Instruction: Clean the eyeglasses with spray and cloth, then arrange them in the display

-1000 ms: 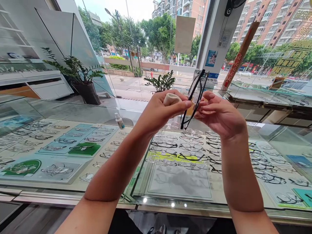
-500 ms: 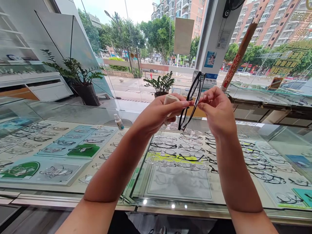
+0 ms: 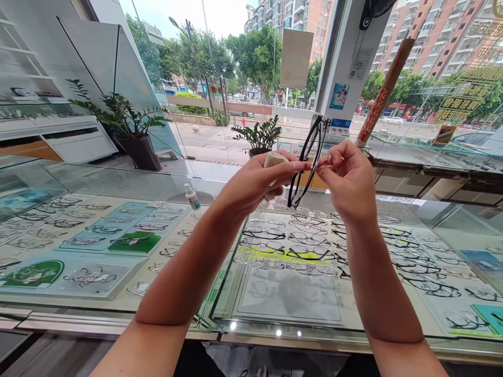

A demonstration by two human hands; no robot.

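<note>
My left hand [image 3: 271, 173] is closed on a pair of black-framed eyeglasses [image 3: 302, 175], held on edge above the glass counter. Its thumb and fingers pinch the frame near the middle. A pale folded cloth [image 3: 276, 158] is tucked in the same hand. Just right of the glasses, my right hand [image 3: 348, 180] has its thumb and index finger pinched together, the other fingers curled. Its fingertips lie right at the lens; whether they grip the frame or something small there, I cannot make out.
Below my hands runs a glass display counter [image 3: 291, 306] with rows of eyeglasses [image 3: 308, 253] inside. A small white spray bottle [image 3: 192, 197] stands on it, left of my hands. Potted plants [image 3: 259, 133] stand beyond, by the window. A red-patterned pole [image 3: 383, 99] leans at right.
The glasses have tilted slightly in my left hand. My right hand's fingers have curled in more tightly and shifted a little beside the lens.
</note>
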